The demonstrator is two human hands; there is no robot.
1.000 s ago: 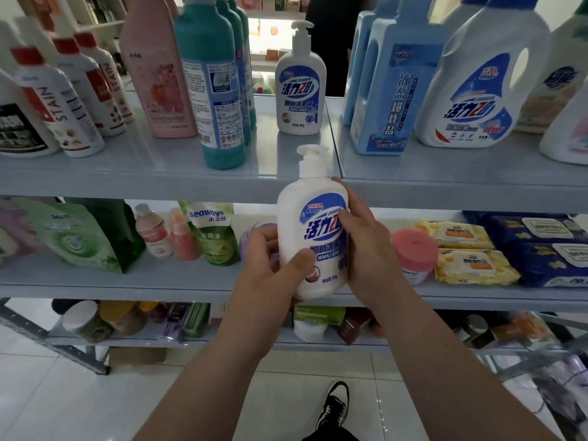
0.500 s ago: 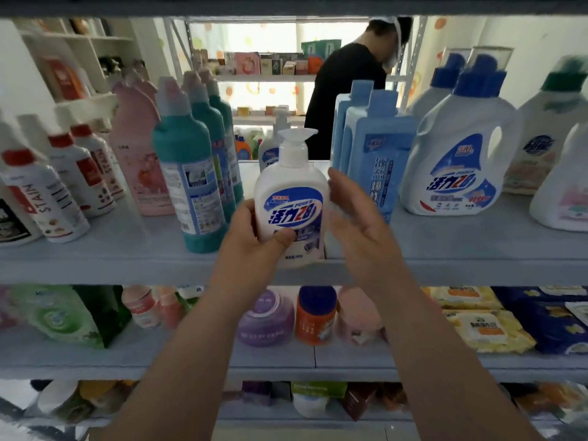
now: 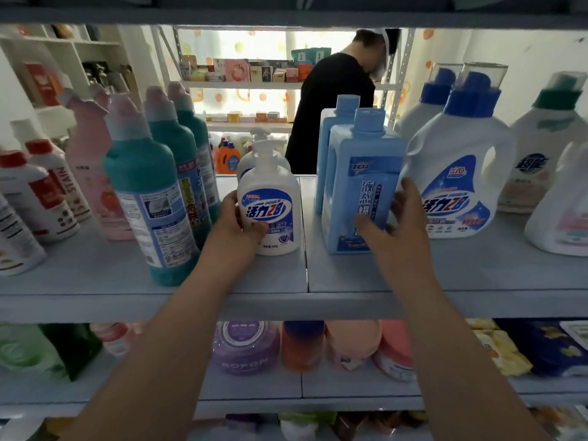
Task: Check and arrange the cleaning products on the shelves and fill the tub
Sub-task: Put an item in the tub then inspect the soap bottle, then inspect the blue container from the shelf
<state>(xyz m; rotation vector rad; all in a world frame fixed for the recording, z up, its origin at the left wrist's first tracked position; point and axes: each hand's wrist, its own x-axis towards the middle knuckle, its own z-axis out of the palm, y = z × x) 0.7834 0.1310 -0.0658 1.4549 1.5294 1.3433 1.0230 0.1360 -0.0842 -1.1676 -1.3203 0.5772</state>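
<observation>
My left hand (image 3: 237, 224) grips the white pump soap bottle (image 3: 270, 214), upright on the shelf (image 3: 95, 281). My right hand (image 3: 401, 224), fingers spread, seemingly touches the blue detergent bottle (image 3: 359, 173).

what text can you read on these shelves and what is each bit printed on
"活力28" and "POWER": pump bottle, held by the left hand.
"液态": blue bottle, by the right hand.
"活力28": white jug.
"STAIN": red-capped bottle.
Small print and lower-shelf labels: too blurred to read.
</observation>
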